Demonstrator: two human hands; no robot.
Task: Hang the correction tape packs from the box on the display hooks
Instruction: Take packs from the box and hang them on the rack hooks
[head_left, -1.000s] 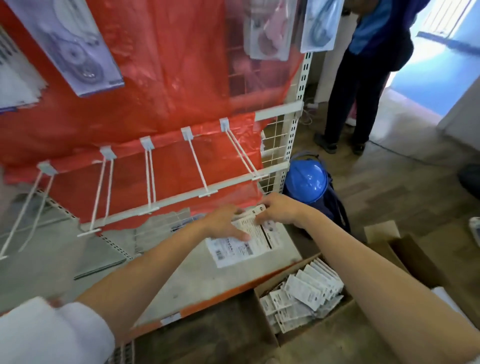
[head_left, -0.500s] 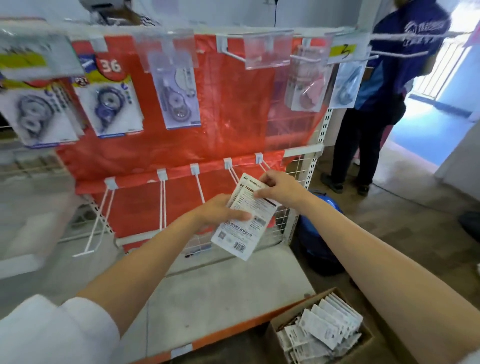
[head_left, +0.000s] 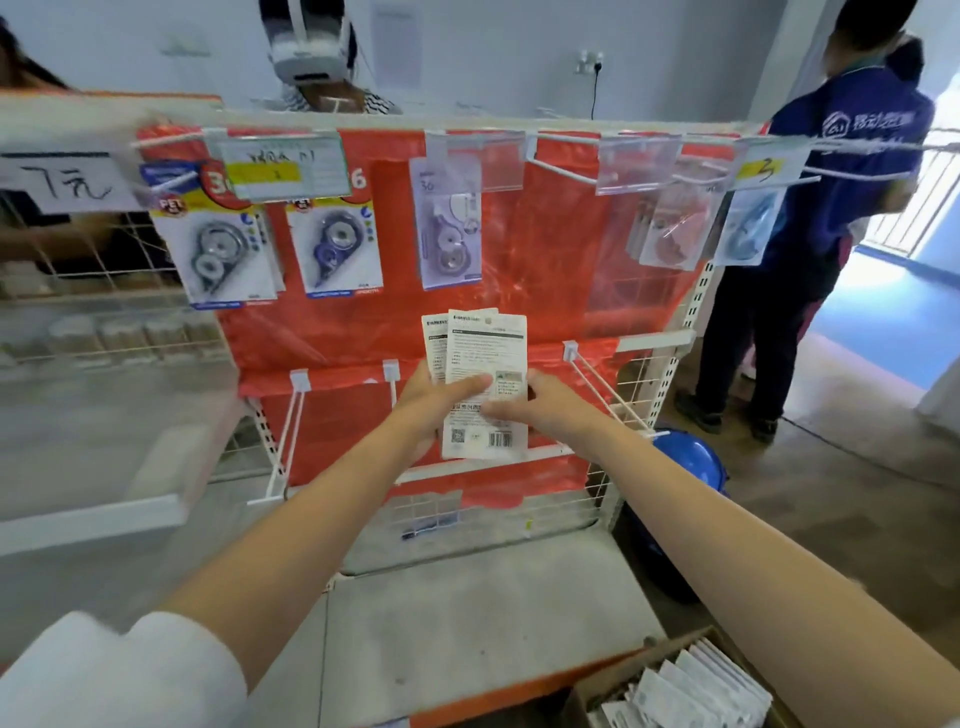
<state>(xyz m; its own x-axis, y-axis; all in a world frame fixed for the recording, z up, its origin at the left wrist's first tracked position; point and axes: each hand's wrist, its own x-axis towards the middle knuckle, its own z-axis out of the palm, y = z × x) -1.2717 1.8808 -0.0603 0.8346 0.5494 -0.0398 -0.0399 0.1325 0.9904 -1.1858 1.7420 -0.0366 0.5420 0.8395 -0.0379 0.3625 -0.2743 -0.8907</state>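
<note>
Both my hands hold a small stack of correction tape packs (head_left: 485, 358) upright in front of the red display panel, printed white backs toward me. My left hand (head_left: 434, 400) grips the stack from the left with its thumb across the front. My right hand (head_left: 540, 408) pinches the right edge. White lower display hooks (head_left: 605, 397) stick out to either side of the stack. An upper hook (head_left: 563, 174) above carries no packs. The cardboard box (head_left: 675, 691) with several more packs sits at the bottom right.
Correction tape packs (head_left: 335, 244) hang on the upper hooks, with clear price tag holders (head_left: 636, 163) in front. A grey shelf base (head_left: 467, 613) lies below. A blue helmet (head_left: 685, 467) sits on the floor at right. One person (head_left: 810, 249) stands at right, another behind the rack.
My hands lifted the packs from the shelf base up to the level of the lower hooks and turned them upright. My view rose from the shelf to the whole display.
</note>
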